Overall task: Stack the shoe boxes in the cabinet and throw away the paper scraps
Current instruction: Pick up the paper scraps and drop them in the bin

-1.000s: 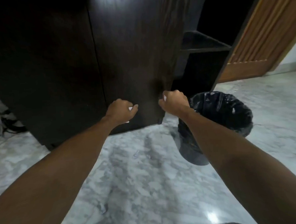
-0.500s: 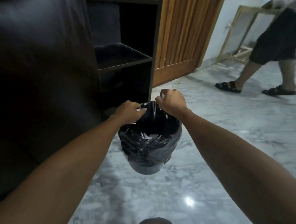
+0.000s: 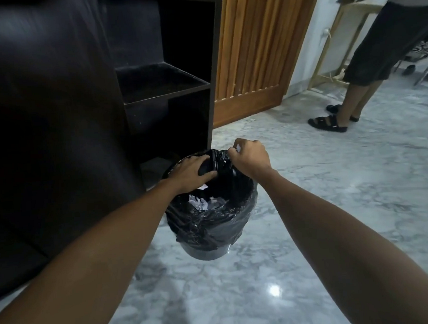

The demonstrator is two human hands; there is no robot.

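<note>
You're looking at a polished marble floor [image 3: 335,229], glossy enough to mirror a ceiling light. The bin [image 3: 207,251] wears a thin black plastic liner [image 3: 211,226], crinkled and shiny. Inside lie crumpled white paper scraps [image 3: 202,203], matt. Your cabinet [image 3: 57,120] is dark wood with a smooth, dull sheen; its shelf [image 3: 159,83] looks matt. The door [image 3: 259,48] is ribbed, varnished brown wood.

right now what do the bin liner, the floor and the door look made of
Bin liner: thin black plastic film, probably; it is glossy and crinkled into folds.
Floor: polished marble or marble-look tile; grey veining and a sharp light reflection.
Door: wood, apparently varnished; warm brown with vertical slats.
</note>
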